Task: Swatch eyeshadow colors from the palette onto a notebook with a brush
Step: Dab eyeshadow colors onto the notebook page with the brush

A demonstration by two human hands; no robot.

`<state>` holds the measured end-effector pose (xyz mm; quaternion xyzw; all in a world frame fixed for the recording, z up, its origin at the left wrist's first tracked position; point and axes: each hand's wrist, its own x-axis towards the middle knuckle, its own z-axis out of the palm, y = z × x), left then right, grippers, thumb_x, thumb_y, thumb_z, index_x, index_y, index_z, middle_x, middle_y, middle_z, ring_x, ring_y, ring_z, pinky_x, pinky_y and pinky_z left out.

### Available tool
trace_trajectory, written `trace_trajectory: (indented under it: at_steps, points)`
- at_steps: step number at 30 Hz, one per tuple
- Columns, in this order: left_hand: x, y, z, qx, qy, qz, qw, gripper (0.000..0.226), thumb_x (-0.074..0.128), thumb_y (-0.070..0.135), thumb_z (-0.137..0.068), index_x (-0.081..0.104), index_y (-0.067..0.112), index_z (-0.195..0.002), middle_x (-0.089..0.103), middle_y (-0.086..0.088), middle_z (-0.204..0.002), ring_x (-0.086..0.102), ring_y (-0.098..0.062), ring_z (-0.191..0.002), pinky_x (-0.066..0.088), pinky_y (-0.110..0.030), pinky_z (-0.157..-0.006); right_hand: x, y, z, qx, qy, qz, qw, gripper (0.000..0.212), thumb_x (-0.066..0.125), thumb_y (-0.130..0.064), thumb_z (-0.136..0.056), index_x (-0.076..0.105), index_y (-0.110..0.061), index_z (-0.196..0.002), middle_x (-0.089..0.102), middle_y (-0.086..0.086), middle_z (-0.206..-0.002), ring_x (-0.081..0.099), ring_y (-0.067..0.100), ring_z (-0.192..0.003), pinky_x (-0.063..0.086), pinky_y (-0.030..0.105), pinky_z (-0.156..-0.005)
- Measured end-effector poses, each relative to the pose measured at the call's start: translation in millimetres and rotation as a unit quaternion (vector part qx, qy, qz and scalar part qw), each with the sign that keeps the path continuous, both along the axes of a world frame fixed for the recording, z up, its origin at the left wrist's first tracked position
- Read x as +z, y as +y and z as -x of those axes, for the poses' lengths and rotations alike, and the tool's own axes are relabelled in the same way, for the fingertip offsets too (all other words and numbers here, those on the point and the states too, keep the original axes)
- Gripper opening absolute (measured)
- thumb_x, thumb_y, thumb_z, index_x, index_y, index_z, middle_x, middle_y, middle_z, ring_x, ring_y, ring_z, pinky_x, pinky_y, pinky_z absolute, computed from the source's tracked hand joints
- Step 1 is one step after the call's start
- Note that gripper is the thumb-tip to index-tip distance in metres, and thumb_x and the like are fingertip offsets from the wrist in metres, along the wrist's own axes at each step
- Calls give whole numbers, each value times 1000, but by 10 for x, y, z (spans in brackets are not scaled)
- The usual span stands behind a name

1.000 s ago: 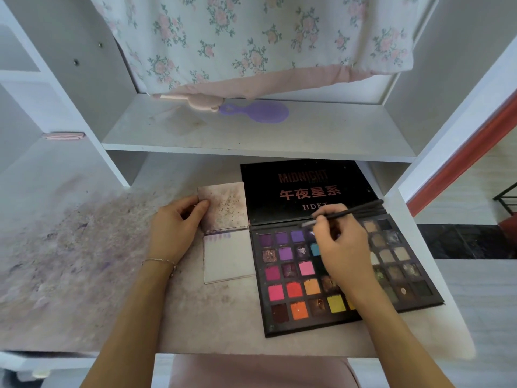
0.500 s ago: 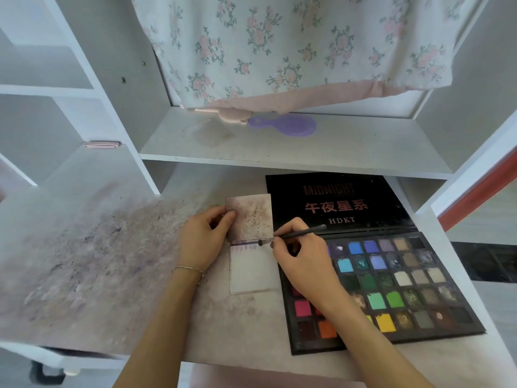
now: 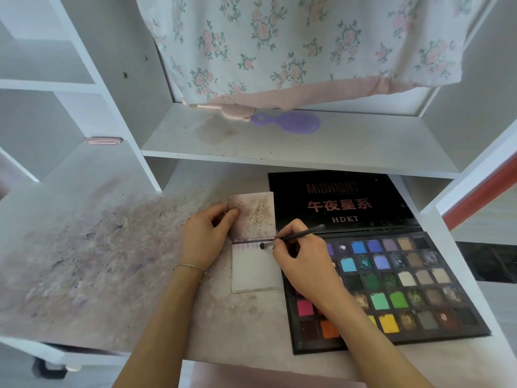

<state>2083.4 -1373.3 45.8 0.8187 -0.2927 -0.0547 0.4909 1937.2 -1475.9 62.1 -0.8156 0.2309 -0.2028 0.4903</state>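
A small open notebook (image 3: 256, 271) lies on the desk, its stained cover flipped up and a row of faint purple swatches along the top of its white page. My left hand (image 3: 205, 238) holds the cover's left edge, thumb on it. My right hand (image 3: 300, 260) pinches a thin dark brush (image 3: 296, 236), whose tip touches the page's top right by the swatches. The open black eyeshadow palette (image 3: 391, 278) with many coloured pans lies just right of the notebook, partly under my right wrist.
The desk top (image 3: 92, 264) is smeared with purple-grey powder on the left. A white shelf (image 3: 293, 147) above holds a purple hairbrush (image 3: 291, 123) and a pink one under a floral cloth (image 3: 293, 43). Shelf uprights stand left and right.
My right hand carried the brush from the palette's purple pans leftward onto the notebook page; the tip now sits slightly further right along the swatch row. The left hand stayed on the cover.
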Motion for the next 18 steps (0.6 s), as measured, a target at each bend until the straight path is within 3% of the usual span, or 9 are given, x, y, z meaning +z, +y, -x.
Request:
trace_trajectory:
  at_steps: [7,18]
  points:
    - [8,-2,-1,0,-9,-6,1000,17,60,22,-86,71,16,-97,68,7,-88,63,-13,-82,50,-29,-78,-26,-6,-7,5,6,1,1000,15,55,-13,-85,48,-22,-76,56,-4,-67,51,-4,-60,41,9,-52]
    - [13,1,4,2,-13,-8,1000,16,60,23,-86,71,16,-94,69,4,-85,64,-16,-81,52,-33,-76,-42,-9,-10,6,-2,12,1000,20,54,-13,-85,45,-27,-74,54,-7,-66,50,-4,-61,41,10,-54]
